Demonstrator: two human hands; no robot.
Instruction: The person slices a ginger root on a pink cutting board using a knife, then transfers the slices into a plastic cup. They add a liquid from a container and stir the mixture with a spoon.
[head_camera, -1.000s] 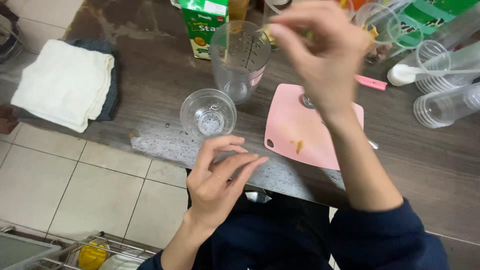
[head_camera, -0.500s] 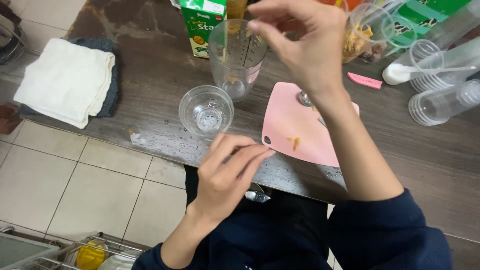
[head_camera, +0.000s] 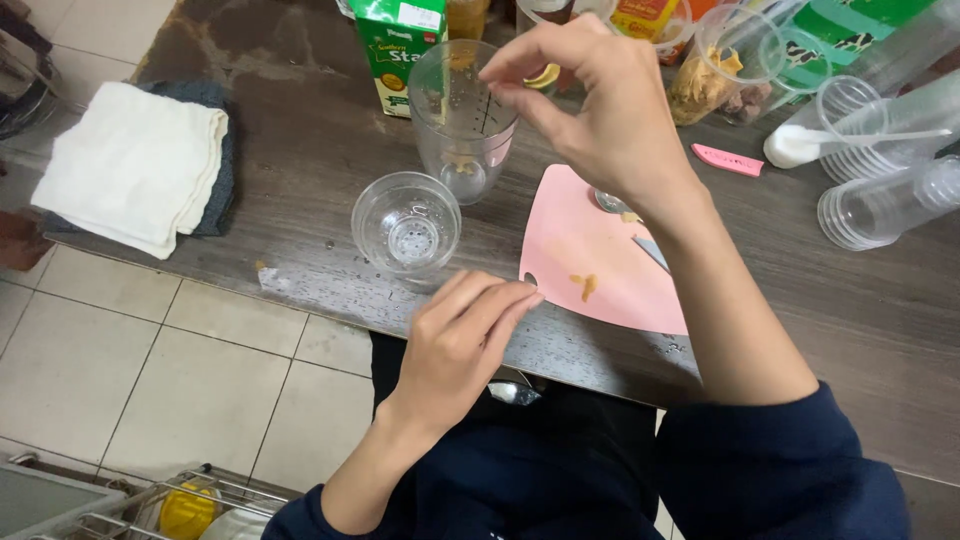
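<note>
My right hand hovers over the mouth of a tall clear measuring cup, thumb and fingertips pinched at its rim; I see nothing between them. A few orange bits lie in the bottom of the cup. My left hand rests flat on the table's near edge, fingers together, holding nothing; its fingertips touch the corner of a pink cutting board. Small orange scraps sit on the board. A knife blade shows partly from under my right forearm. An empty small glass bowl stands just beyond my left hand.
A green carton stands behind the cup. A folded white towel lies on a dark cloth at the left. Stacks of clear plastic cups, a tub of dried snacks and a small pink tag crowd the right. The tiled floor lies below.
My right hand has moved left from above the cutting board to over the tall cup. My left hand has stayed at the table edge.
</note>
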